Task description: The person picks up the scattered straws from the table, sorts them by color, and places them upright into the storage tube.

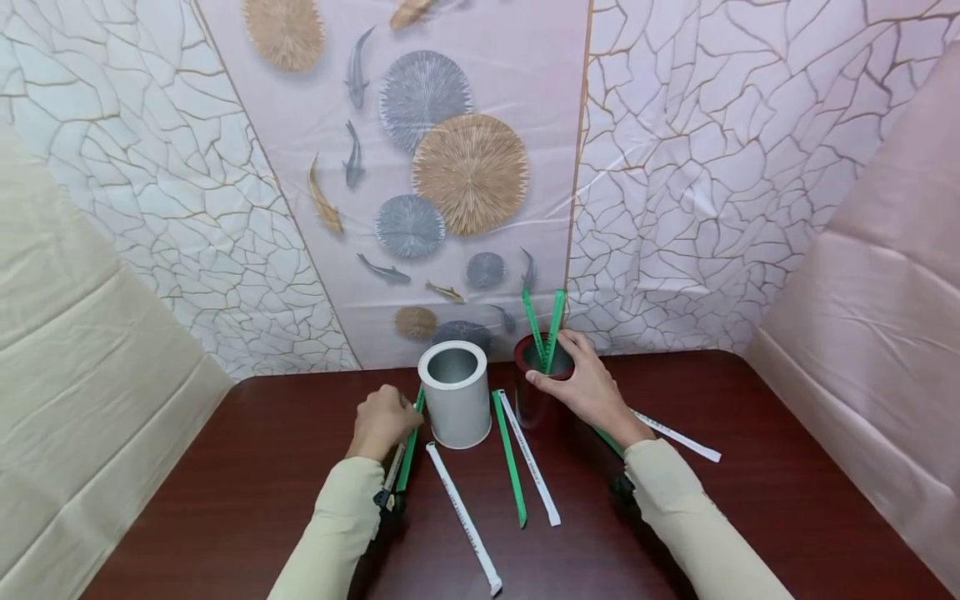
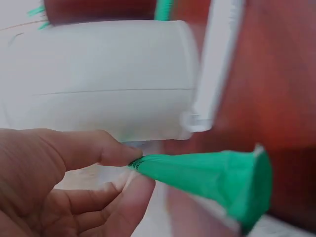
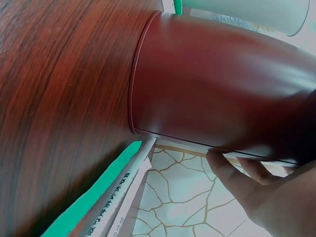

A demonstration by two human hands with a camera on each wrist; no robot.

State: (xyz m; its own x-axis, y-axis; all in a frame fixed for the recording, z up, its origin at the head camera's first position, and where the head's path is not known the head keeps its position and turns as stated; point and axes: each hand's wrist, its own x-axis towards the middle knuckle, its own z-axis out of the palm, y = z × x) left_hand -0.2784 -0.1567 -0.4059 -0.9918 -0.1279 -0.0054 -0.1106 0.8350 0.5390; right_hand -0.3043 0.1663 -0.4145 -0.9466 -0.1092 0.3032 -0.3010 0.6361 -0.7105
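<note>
My left hand (image 1: 381, 422) pinches a green paper-wrapped straw (image 2: 202, 174) between thumb and forefinger, just left of a white cylindrical holder (image 1: 459, 410). One end of that straw points toward the left wrist camera. My right hand (image 1: 594, 393) grips the dark red cylindrical holder (image 3: 217, 84) near its rim, thumb on the near side and fingers round the right side. Two green wrapped straws (image 1: 555, 323) stand leaning inside the red holder. The white holder stands upright with its mouth open; its bottom inside is hidden.
A white wrapped straw (image 1: 465, 518) lies before the white holder. Between the holders lie a green straw (image 1: 510, 462) and a white one (image 1: 531, 462). Right of the red holder are a white straw (image 1: 678, 437) and a green straw (image 3: 94, 190), partly under my right wrist. A patterned cloth backs the table (image 1: 225, 500).
</note>
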